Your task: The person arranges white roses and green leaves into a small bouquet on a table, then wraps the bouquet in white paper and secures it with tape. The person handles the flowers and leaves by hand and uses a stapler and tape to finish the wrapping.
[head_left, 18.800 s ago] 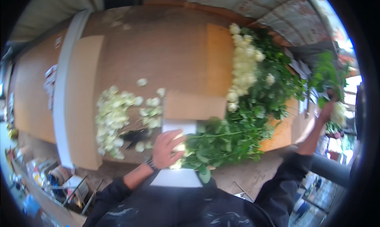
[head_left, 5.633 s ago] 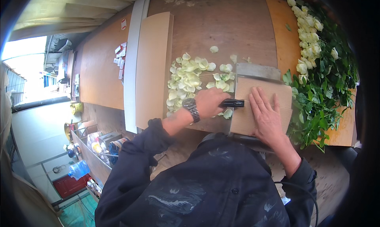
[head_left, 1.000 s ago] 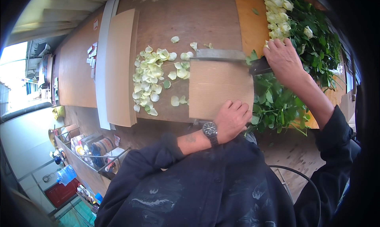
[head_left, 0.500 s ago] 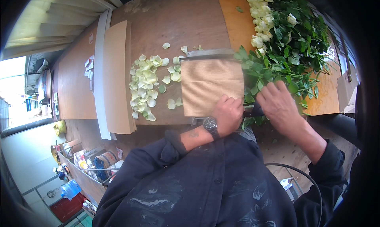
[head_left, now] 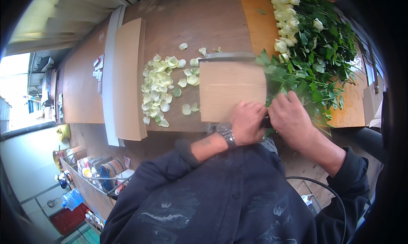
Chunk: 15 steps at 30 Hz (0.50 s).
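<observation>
A ribbed sheet of tan corrugated cardboard lies before me, its far edge against a grey metal strip. My left hand, a watch on its wrist, is closed on the sheet's near right corner. Right beside it, my right hand is closed with its knuckles up. Between the two hands a small dark thing shows, mostly covered by fingers; its kind cannot be made out. Green leafy stems spread from the sheet's right edge, behind my right hand.
Loose pale petals are scattered left of the sheet. White roses with leafy stems are heaped at the far right. Long tan cardboard sheets lie left on the brown table. A black cable curves by my right arm.
My right hand has come left, from a little apart to right beside my left hand. The left hand keeps its hold on the sheet's corner. The whole view has shifted slightly.
</observation>
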### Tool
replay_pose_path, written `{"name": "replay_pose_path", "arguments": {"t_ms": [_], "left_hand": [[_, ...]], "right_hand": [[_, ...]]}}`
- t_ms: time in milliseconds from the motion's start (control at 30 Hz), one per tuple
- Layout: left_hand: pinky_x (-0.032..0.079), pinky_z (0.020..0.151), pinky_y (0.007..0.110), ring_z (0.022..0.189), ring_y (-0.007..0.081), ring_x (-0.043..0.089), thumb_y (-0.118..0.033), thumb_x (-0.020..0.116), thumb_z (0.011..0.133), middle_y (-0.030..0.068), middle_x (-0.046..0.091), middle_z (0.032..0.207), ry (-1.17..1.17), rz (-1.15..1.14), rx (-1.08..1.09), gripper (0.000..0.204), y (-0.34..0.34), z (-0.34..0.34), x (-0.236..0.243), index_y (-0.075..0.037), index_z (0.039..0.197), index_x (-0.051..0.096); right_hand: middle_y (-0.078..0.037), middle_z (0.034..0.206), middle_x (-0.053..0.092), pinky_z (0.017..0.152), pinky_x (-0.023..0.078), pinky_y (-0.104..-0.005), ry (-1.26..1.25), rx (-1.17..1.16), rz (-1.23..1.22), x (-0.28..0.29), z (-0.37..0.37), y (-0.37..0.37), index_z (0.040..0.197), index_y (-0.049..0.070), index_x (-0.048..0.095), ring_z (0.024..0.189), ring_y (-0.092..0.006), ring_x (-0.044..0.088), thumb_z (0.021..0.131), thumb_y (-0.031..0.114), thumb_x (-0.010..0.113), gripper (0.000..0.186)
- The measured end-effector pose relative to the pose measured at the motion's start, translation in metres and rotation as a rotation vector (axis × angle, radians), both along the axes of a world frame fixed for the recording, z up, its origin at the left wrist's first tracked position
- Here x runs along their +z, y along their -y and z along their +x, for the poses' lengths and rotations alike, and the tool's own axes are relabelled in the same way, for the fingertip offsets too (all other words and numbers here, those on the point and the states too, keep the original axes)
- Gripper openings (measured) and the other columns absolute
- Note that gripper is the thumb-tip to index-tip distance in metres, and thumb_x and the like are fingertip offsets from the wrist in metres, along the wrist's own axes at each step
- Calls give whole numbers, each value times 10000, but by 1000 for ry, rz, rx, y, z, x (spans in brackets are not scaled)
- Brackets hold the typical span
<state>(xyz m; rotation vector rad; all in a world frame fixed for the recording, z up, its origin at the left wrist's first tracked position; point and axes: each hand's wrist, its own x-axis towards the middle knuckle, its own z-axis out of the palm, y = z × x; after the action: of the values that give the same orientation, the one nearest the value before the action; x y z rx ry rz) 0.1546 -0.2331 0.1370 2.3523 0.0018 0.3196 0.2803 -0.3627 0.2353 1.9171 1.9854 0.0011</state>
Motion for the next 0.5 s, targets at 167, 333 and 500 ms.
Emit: {"name": "replay_pose_path", "arguments": {"t_ms": [167,333,500], "left_hand": [[408,829,441,890,290,607,-318,886,684,76,659,884,-99,-53,43,377,3,7,-6,-107,896,658],[398,814,451,870,327,599,-296,856,718,82,674,897,-105,-81,41,357,1,10,-15,-108,969,685],[469,844,444,895,326,624,-247,892,716,117,685,948,-63,-286,99,430,5,14,-3,-67,1046,684]], "right_hand": [[-42,783,657,812,458,-395,4,90,-1,-10,5,-16,754,93,747,836,-226,599,741,230,719,140],[-29,768,667,791,454,-390,-42,61,-68,-19,13,-27,730,105,746,813,-209,608,735,248,732,143],[-73,971,714,1038,411,-453,-43,34,-224,10,14,-30,969,75,794,1121,-259,624,783,269,745,273]]}}
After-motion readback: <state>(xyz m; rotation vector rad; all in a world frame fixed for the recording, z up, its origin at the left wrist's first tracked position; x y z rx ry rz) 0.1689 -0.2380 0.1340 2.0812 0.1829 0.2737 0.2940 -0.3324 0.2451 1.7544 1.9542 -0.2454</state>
